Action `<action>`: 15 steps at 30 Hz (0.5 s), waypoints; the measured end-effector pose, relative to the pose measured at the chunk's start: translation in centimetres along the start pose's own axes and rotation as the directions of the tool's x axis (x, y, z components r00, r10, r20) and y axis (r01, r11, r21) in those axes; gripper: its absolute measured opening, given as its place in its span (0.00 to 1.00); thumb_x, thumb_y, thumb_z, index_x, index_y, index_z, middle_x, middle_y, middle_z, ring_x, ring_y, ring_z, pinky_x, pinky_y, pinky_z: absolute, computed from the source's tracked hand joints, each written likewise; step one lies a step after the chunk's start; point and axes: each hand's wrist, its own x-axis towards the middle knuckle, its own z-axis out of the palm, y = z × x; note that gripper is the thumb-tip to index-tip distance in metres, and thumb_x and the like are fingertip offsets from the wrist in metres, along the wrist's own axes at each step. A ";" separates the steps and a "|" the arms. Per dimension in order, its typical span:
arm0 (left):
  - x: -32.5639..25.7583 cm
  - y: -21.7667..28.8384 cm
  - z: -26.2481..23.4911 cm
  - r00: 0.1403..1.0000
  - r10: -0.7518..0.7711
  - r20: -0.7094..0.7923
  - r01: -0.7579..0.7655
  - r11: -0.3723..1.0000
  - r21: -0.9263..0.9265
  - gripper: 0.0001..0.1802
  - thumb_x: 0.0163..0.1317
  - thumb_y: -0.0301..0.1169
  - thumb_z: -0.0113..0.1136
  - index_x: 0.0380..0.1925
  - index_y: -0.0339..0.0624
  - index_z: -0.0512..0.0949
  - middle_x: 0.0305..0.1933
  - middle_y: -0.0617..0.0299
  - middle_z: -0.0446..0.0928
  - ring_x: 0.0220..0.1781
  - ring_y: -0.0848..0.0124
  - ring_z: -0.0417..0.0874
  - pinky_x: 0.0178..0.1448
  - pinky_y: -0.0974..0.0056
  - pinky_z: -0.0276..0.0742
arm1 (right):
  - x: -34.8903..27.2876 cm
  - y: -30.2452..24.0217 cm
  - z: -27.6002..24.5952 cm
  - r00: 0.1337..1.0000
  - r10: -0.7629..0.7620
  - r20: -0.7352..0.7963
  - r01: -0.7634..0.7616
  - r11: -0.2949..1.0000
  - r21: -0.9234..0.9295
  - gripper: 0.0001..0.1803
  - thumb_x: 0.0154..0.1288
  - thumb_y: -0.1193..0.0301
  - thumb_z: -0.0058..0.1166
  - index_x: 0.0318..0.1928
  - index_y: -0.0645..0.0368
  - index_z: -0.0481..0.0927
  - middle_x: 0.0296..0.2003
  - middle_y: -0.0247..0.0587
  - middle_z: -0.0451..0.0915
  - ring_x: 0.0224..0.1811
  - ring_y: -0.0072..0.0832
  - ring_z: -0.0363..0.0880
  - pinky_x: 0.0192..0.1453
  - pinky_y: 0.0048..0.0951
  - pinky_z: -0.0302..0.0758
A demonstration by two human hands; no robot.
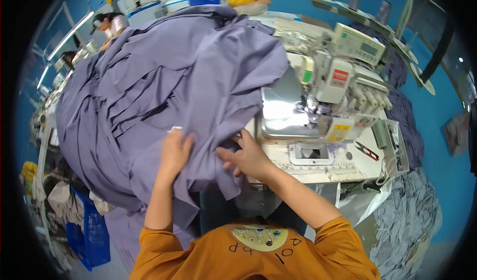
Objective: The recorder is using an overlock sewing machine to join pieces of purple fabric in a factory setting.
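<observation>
A large heap of purple-grey fabric (149, 76) covers the left side of the worktable and hangs over its front edge. My left hand (175, 153) is on the heap's near part, its slightly blurred fingers closed on the cloth and partly hidden. Beside those fingertips shows a small white bit (175, 128), too small to name. To the right, my right hand (248, 158) touches the fabric's edge with fingers bent and apart. Just beyond it stands a sewing machine (335, 79) with a shiny metal plate (283, 111).
Red-handled thread snips (367, 152) lie on the table's right side, near a tray (396, 148) with a green thread cone (380, 133). Grey fabric (407, 220) is piled at the lower right. A blue crate (92, 230) stands at the lower left. Two people work farther back.
</observation>
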 end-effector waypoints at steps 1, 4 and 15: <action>-1.2 0.4 0.8 0.971 0.197 -0.138 -0.199 0.980 -0.003 0.21 0.55 0.32 0.65 0.47 0.34 0.74 0.51 0.43 0.74 0.60 0.46 0.70 0.63 0.50 0.64 | 1.0 -0.7 0.9 0.998 0.036 0.052 -0.043 0.990 0.131 0.38 0.58 0.54 0.65 0.54 0.72 0.62 0.48 0.52 0.77 0.30 0.28 0.80 0.22 0.23 0.73; -3.2 2.9 1.2 0.872 0.441 -0.211 -0.473 0.872 -0.130 0.29 0.47 0.30 0.71 0.50 0.36 0.72 0.57 0.44 0.73 0.67 0.47 0.65 0.68 0.47 0.58 | 4.6 -1.1 2.2 0.946 0.144 0.290 -0.279 0.819 0.501 0.24 0.60 0.56 0.63 0.44 0.64 0.75 0.30 0.38 0.79 0.22 0.19 0.75 0.18 0.19 0.64; -9.1 -3.2 -8.4 0.897 0.025 0.442 0.193 0.877 -0.440 0.33 0.40 0.30 0.74 0.51 0.36 0.75 0.45 0.57 0.81 0.46 0.71 0.79 0.54 0.65 0.74 | 12.2 -15.7 4.6 0.976 -0.173 0.134 0.071 0.831 0.551 0.04 0.63 0.70 0.55 0.37 0.55 0.78 0.24 0.29 0.80 0.13 0.13 0.71 0.13 0.13 0.65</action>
